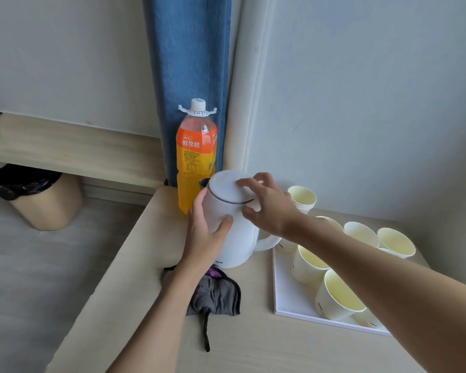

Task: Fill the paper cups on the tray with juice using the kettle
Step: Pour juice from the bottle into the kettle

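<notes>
A white kettle point(237, 238) stands on the beige table, its lid down and its handle pointing right. My left hand point(205, 232) grips its body from the left, thumb across the front. My right hand point(264, 203) lies over the lid, its fingers curled on the lid's rim and thumb at the side. Right of the kettle a white tray point(288, 305) carries several empty paper cups point(336, 294); my right forearm hides some of them. A capped orange juice bottle point(195, 157) stands just behind the kettle.
A stack of spare paper cups point(303, 199) stands behind the tray by the wall. A grey cloth point(215, 294) with a strap lies in front of the kettle. A blue curtain point(189, 63) hangs behind the bottle. A lined bin point(38, 197) sits on the floor at left.
</notes>
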Available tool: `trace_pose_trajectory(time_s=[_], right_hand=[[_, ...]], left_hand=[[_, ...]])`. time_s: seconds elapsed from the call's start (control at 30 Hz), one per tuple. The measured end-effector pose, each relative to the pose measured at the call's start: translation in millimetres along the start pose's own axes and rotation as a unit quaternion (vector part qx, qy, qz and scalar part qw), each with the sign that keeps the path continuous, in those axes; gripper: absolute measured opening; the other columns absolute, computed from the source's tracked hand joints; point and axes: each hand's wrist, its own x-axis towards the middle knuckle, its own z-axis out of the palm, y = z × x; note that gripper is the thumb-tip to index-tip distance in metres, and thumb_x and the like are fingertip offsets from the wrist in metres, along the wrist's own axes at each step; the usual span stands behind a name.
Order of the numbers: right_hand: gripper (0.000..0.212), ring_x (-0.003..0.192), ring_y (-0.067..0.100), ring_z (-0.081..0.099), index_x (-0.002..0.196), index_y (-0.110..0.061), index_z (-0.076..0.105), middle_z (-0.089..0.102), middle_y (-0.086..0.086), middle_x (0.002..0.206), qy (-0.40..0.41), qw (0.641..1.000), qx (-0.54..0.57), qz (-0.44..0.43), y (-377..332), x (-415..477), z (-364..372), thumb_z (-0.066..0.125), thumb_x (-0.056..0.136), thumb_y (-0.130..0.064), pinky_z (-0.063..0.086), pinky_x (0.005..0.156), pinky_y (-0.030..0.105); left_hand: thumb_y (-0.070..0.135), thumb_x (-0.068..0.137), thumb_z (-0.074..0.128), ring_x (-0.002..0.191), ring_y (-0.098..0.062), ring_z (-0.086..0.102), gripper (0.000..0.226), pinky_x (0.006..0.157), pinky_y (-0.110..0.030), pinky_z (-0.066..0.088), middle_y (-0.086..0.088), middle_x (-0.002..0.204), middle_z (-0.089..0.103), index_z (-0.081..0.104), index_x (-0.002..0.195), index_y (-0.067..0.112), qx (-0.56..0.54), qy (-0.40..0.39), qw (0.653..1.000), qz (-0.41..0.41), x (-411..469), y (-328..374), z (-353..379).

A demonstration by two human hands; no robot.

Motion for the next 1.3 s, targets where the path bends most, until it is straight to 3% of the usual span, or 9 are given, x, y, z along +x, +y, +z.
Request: trace_pose_trajectory(time_s=[0.17, 0.33, 0.43, 0.53, 0.73, 0.83, 0.9, 1.13, 1.3], right_hand=[[0.066, 0.128, 0.027, 0.044, 0.146, -0.033, 0.036, 0.031, 0.003, 0.144, 0.001, 1.000, -0.015, -0.016, 4.0, 2.4, 0.3, 0.066, 0.087, -0.034, 0.037, 0.103, 0.048], [0.088, 0.119, 0.030, 0.054, 0.152, -0.028, 0.021, 0.044, 0.007, 0.141, 0.070, 0.986, 0.153, 0.015, 8.2, -2.4, -1.3, 0.073, 0.081, -0.026, 0.045, 0.101, 0.051], [0.089, 0.133, 0.027, 0.042, 0.154, -0.027, 0.015, 0.044, 0.004, 0.145, 0.073, 0.993, 0.084, 0.050, 10.9, -9.0, 4.2, 0.068, 0.084, -0.036, 0.037, 0.108, 0.052], [0.071, 0.131, 0.028, 0.037, 0.150, -0.018, 0.029, 0.040, 0.005, 0.142, 0.122, 0.990, -0.028, 0.063, 7.2, -21.3, 4.9, 0.062, 0.087, -0.023, 0.030, 0.107, 0.044], [0.047, 0.100, 0.031, 0.051, 0.114, -0.006, 0.055, 0.052, 0.009, 0.109, 0.290, 0.957, -0.010, 0.002, -32.8, -23.9, -20.9, 0.043, 0.068, -0.008, 0.032, 0.082, 0.037], [0.038, 0.100, 0.032, 0.048, 0.112, -0.007, 0.055, 0.051, 0.008, 0.108, 0.268, 0.960, -0.061, -0.057, -56.1, -11.7, -38.0, 0.050, 0.075, -0.005, 0.031, 0.083, 0.037], [0.033, 0.105, 0.030, 0.044, 0.115, -0.010, 0.053, 0.048, 0.007, 0.114, 0.243, 0.964, -0.094, -0.047, -72.1, 1.8, -46.9, 0.052, 0.082, -0.009, 0.032, 0.088, 0.037], [0.031, 0.122, 0.030, 0.041, 0.123, -0.014, 0.052, 0.046, 0.008, 0.127, 0.124, 0.990, -0.047, 0.050, -92.7, 63.4, -78.8, 0.049, 0.093, -0.021, 0.033, 0.097, 0.041], [0.029, 0.121, 0.029, 0.043, 0.123, -0.017, 0.054, 0.047, 0.008, 0.127, 0.080, 0.994, -0.072, 0.036, -94.1, 97.4, -88.9, 0.050, 0.095, -0.026, 0.034, 0.101, 0.043]], left_hand=[[0.021, 0.093, 0.072, 0.141, -0.012, 0.043, 0.072, 0.119, -0.046, 0.041, 0.007, 0.154, 0.040, 0.033, 0.144, 0.052, 0.007, 0.010, 1.000, 0.002, 1.2, -4.0, 1.6], [0.037, 0.084, 0.070, 0.136, -0.013, 0.046, 0.077, 0.115, -0.047, 0.044, 0.006, 0.150, 0.044, 0.034, 0.152, 0.041, 0.015, 0.012, 1.000, -0.007, 2.6, -7.1, 1.9], [0.042, 0.082, 0.070, 0.136, -0.015, 0.047, 0.077, 0.113, -0.049, 0.046, 0.006, 0.149, 0.044, 0.033, 0.150, 0.045, 0.021, 0.012, 1.000, -0.009, 2.8, -7.2, 1.5], [0.036, 0.089, 0.072, 0.135, -0.015, 0.047, 0.072, 0.114, -0.048, 0.046, 0.005, 0.149, 0.044, 0.034, 0.149, 0.045, 0.024, 0.006, 1.000, -0.008, 2.4, -6.3, -0.2], [0.025, 0.103, 0.064, 0.130, -0.001, 0.034, 0.062, 0.103, -0.025, 0.032, 0.016, 0.140, 0.035, 0.033, 0.156, 0.026, 0.028, 0.044, 0.999, 0.001, 8.0, 29.5, -18.8], [0.021, 0.101, 0.067, 0.125, -0.005, 0.041, 0.058, 0.094, -0.019, 0.040, 0.009, 0.138, 0.043, 0.037, 0.151, 0.021, 0.060, 0.093, 0.994, 0.025, 29.5, 53.9, -29.8], [0.023, 0.097, 0.072, 0.122, -0.014, 0.049, 0.060, 0.095, -0.029, 0.047, 0.000, 0.140, 0.050, 0.038, 0.147, 0.019, 0.097, 0.114, 0.988, 0.027, 58.3, 68.6, -33.4], [0.057, 0.072, 0.088, 0.138, -0.037, 0.047, 0.120, 0.106, -0.050, 0.048, -0.015, 0.156, 0.038, 0.015, 0.158, 0.015, 0.170, 0.116, 0.976, -0.069, 158.6, 93.4, -24.9], [0.068, 0.040, 0.080, 0.133, -0.039, 0.048, 0.132, 0.106, -0.059, 0.049, -0.015, 0.148, 0.039, 0.026, 0.149, 0.016, 0.200, 0.134, 0.966, -0.090, 179.2, 82.4, -14.3]])
